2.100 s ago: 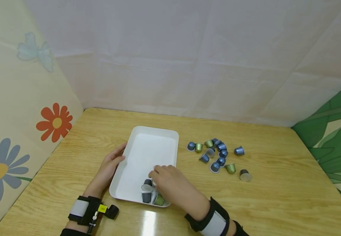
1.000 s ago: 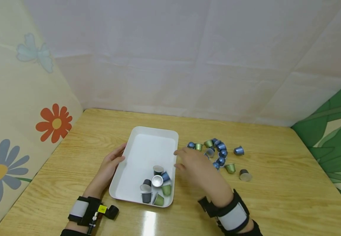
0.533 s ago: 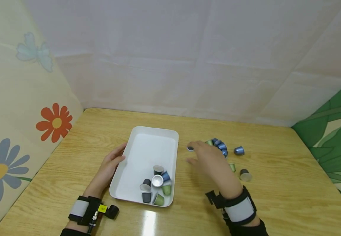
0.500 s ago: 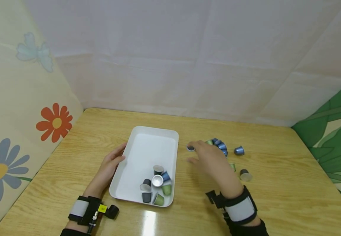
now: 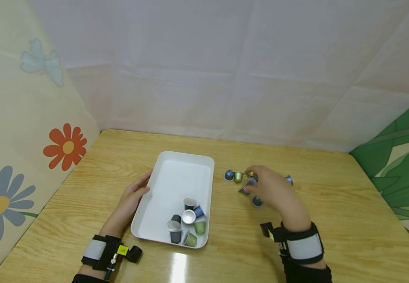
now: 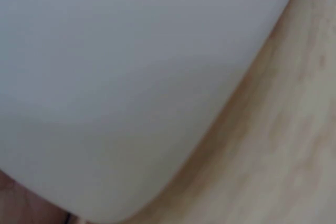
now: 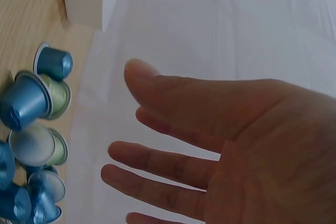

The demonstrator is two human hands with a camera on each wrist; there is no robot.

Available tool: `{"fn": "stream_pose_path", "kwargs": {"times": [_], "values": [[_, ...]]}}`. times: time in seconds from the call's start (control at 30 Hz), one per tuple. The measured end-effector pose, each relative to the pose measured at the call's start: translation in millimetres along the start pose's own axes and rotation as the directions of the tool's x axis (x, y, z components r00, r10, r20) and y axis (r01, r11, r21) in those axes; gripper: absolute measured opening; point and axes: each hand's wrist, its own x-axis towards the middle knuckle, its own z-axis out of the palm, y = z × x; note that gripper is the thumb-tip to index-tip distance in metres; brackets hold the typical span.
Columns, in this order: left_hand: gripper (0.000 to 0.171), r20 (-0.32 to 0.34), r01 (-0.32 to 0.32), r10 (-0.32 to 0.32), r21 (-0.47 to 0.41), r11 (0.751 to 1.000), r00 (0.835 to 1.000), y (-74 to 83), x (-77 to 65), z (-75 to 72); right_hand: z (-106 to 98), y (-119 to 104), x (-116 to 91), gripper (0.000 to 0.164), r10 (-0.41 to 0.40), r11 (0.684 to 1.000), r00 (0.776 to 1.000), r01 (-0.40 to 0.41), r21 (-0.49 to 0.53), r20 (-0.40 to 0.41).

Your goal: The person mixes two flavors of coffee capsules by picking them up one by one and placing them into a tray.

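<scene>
My left hand [image 5: 130,202] holds the left side of a white rectangular tray [image 5: 167,175], thumb at the rim and fingers partly hidden by it. Several coffee capsules lie in the tray's near right corner: a foil-topped one [image 5: 188,216], a blue one [image 5: 199,211], dark ones and green ones. My right hand [image 5: 275,190] hangs over the loose capsules to the tray's right and hides part of them. In the right wrist view its fingers are spread, with nothing between them, beside a blue capsule [image 7: 25,103] and others.
Left of the right hand, a blue capsule [image 5: 229,175] and a green capsule [image 5: 238,177] sit on the wooden table [image 5: 346,220]. Another blue capsule [image 5: 289,180] shows behind the hand. A pale cloth wall [image 5: 233,70] closes off the table's back.
My right hand has left the tray, uncovering the capsules in it, and moved right to the loose capsules, drifting further right over the last half second. The left hand and tray keep still.
</scene>
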Motion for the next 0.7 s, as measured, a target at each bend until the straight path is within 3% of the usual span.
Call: {"fn": "stream_pose_path", "kwargs": {"times": [0.23, 0.7], "values": [[0.053, -0.005, -0.004, 0.004, 0.008, 1.0, 1.0, -0.8, 0.4, 0.1, -8, 17, -2, 0.056, 0.025, 0.999, 0.999, -0.026, 0.022, 0.032], [0.053, -0.011, 0.004, -0.004, -0.004, 1.0, 1.0, 1.8, -1.1, 1.4, -14, 55, -7, 0.043, 0.092, 0.992, 0.988, -0.102, 0.078, 0.123]]}}
